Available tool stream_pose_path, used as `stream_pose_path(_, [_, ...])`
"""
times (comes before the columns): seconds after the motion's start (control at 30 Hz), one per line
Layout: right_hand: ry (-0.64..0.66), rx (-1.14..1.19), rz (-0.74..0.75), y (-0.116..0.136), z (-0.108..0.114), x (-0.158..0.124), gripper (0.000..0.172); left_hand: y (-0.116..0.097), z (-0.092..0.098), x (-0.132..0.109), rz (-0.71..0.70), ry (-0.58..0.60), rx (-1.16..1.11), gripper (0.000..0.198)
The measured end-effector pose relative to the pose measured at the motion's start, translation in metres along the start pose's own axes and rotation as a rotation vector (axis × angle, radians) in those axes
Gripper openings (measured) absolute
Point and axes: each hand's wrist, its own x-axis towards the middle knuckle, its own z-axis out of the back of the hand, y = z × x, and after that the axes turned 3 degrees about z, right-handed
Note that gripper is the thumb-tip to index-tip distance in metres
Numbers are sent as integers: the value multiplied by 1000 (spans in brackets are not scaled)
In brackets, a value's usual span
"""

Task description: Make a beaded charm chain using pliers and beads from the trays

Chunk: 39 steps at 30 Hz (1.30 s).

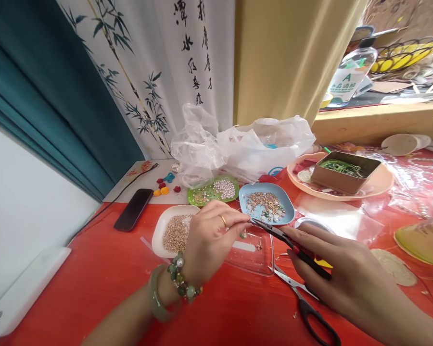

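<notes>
Evidently, both hands are engaged at one point, near the front edge of the blue dish (242, 199). The right hand (350, 274) grasps a pair of black-handled pliers (279, 233), its fingers wrapped along the handles and the tips directed toward the left hand. The left hand (212, 235) has thumb and forefinger pinched together right beside those tips (any piece between them is too small to identify). Whether the pliers' jaws are fully closed cannot be told.

The blue dish contains mixed small beads (265, 204), chiefly gold, with some white and green. Just left of it, the green plate (211, 192) bears a heap of pale beads and a smaller gold-toned one. The white dish (158, 240), partly hidden behind the left hand, holds gold beads (176, 233). Below the hands lies a clear tray (272, 259) with a few small pieces inside.

Scissors (295, 284) rest on the red tabletop (104, 288), blades slightly parted, partly under the right hand. A phone (133, 210) lies at the left, well apart from the hands. At the far right, a tin (341, 185) of green strands sits in a peach tray (292, 178).
</notes>
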Motion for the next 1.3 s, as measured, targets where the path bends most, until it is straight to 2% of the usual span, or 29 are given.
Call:
stream_pose_path(0.3, [-11,-6,25,-1,-3,-1,29,-1,0,0,-11,10,-21,9])
stream_pose_path(0.53, [-49,15,54,1,-2,-1,28,-1,-1,3,206,24,-212,7])
stream_pose_path(0.73, [-60,37,59,3,-2,0,28,-2,-1,2,319,48,-334,4])
stream_pose_path(0.87, [-66,58,56,2,-5,-1,27,-2,-2,2,289,13,-294,6])
stream_pose_path(1.1, [-44,132,44,3,-9,-2,26,-4,-4,1,131,-25,-180,8])
stream_pose_path(1.3, [-80,71,60,6,-11,-2,26,-6,-4,-2,172,-39,-158,9])
